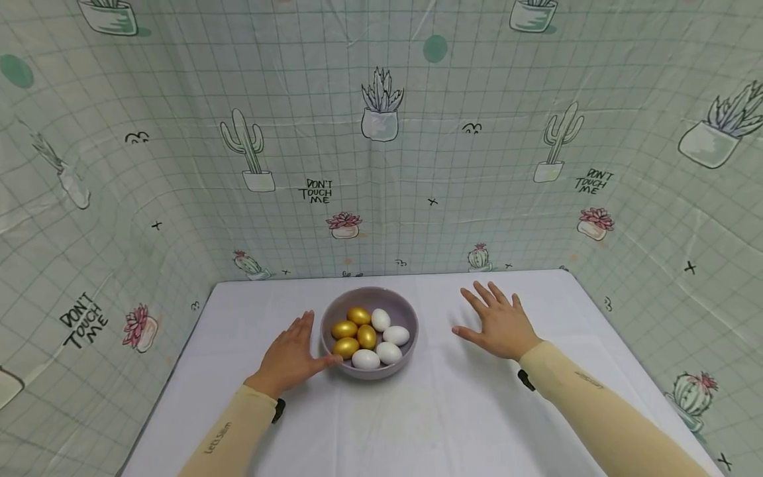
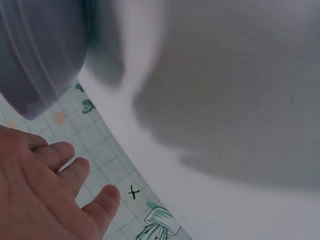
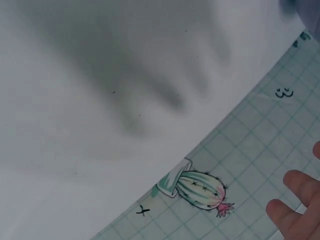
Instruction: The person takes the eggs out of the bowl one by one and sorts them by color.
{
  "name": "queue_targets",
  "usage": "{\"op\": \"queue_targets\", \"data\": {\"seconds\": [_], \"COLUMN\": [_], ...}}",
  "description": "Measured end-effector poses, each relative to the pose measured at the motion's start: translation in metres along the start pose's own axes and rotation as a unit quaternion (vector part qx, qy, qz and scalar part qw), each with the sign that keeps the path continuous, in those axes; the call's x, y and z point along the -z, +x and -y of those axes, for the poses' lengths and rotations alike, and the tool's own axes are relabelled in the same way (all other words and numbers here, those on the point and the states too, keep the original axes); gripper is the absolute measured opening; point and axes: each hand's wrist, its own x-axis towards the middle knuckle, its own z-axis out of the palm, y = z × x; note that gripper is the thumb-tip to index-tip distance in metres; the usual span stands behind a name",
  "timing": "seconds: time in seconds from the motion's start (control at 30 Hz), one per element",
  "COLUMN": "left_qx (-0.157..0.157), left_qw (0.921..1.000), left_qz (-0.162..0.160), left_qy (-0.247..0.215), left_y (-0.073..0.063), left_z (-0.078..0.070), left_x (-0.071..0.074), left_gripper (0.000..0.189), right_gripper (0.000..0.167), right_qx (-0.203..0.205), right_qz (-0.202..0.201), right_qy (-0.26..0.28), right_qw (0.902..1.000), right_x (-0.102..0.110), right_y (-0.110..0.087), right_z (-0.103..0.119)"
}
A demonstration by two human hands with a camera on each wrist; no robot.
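Observation:
A mauve round bowl [image 1: 375, 373] stands on the white table, holding several gold eggs [image 1: 344, 329] on its left side and several white eggs [image 1: 396, 336] on its right. My left hand [image 1: 292, 358] is at the bowl's left, fingers extended, its thumb tip at the front left rim; whether it touches cannot be told. The left wrist view shows the bowl's outer wall [image 2: 40, 50] above the left hand [image 2: 40, 185]. Well to the right of the bowl, my right hand [image 1: 503, 326] hovers with fingers spread and holds nothing. Only some fingertips [image 3: 297, 186] appear in the right wrist view.
A white cloth-covered table [image 1: 405, 430] lies under the bowl. Behind it and at both sides hangs a pale green gridded curtain [image 1: 417, 159] printed with potted cacti. Both forearms wear beige sleeves [image 1: 596, 397], with a dark band at each wrist.

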Motion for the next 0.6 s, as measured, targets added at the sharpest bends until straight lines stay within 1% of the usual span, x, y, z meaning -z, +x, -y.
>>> {"op": "queue_targets", "data": {"seconds": [0.17, 0.3, 0.5, 0.6], "left_qx": [0.007, 0.005, -0.003, -0.002], "left_qw": [0.9998, 0.9997, 0.9996, 0.9996], "left_qz": [0.012, 0.013, 0.008, 0.01], "left_qy": [-0.014, -0.022, -0.027, -0.027], "left_y": [0.004, 0.006, 0.006, 0.005], "left_z": [-0.001, 0.001, -0.004, -0.007], "left_x": [-0.008, -0.015, -0.015, -0.014], "left_gripper": [0.121, 0.123, 0.124, 0.124], "right_gripper": [0.088, 0.089, 0.086, 0.085], "right_qx": [0.013, 0.026, 0.057, 0.07], "right_qz": [0.004, 0.012, 0.011, 0.017], "right_qy": [0.011, 0.024, 0.052, 0.056], "right_qw": [0.9998, 0.9993, 0.997, 0.9958], "right_x": [-0.002, -0.004, -0.008, -0.01], "right_y": [0.011, 0.02, 0.032, 0.036], "right_z": [0.016, 0.032, 0.056, 0.066]}}
